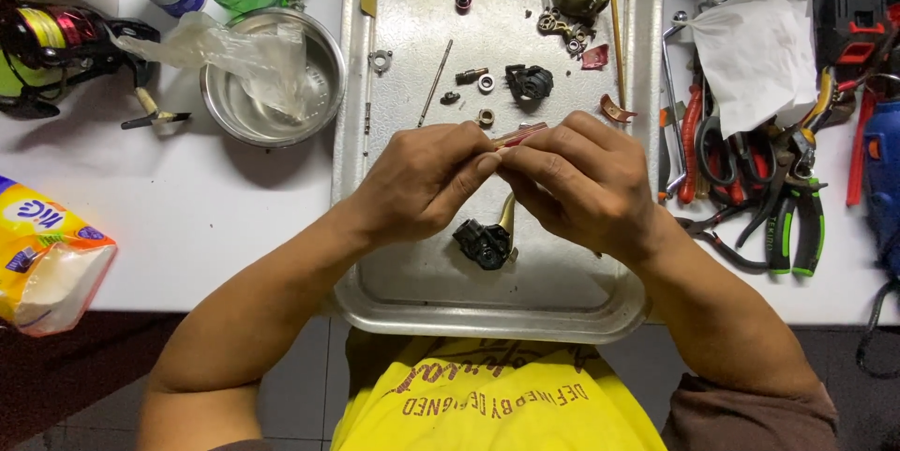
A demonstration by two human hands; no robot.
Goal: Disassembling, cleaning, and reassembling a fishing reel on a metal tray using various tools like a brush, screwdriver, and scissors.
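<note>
Small red part (518, 135) pinched between left hand (427, 179) and right hand (572, 184) fingertips, best kept low over metal tray (394, 273) so drops are caught.

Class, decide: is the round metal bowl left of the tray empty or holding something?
Holding something: a crumpled clear plastic bag lies in the metal bowl.

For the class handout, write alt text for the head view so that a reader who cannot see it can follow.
Seen from above, the left hand and right hand meet over a metal tray, together pinching a thin red part. Small screws, rings and black parts lie scattered on the tray, with a steel bowl to its left and pliers to its right.
</note>
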